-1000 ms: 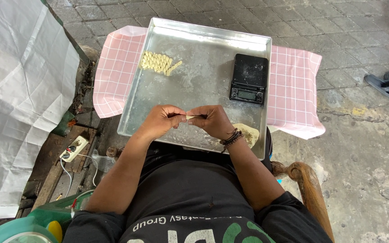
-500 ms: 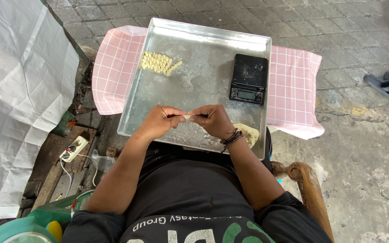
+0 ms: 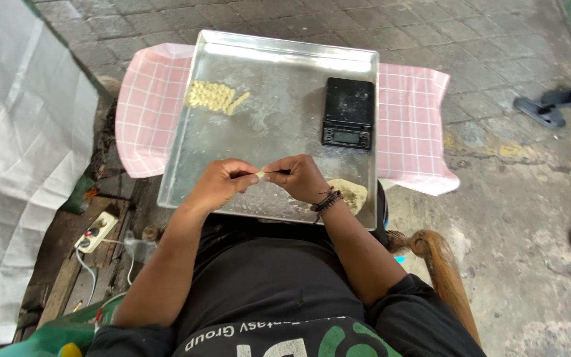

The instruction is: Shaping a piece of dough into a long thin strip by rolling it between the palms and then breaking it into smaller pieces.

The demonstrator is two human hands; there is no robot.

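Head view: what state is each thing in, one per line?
Left hand: pinching a small pale dough piece.
Right hand: pinching the same piece from the other side.
Metal tray: flat on a pink checked cloth.
Shaped dough pieces: lined up in the tray's far left part.
Dough lump: lying in the tray's near right corner.
Black scale: flat on the tray; display unreadable.
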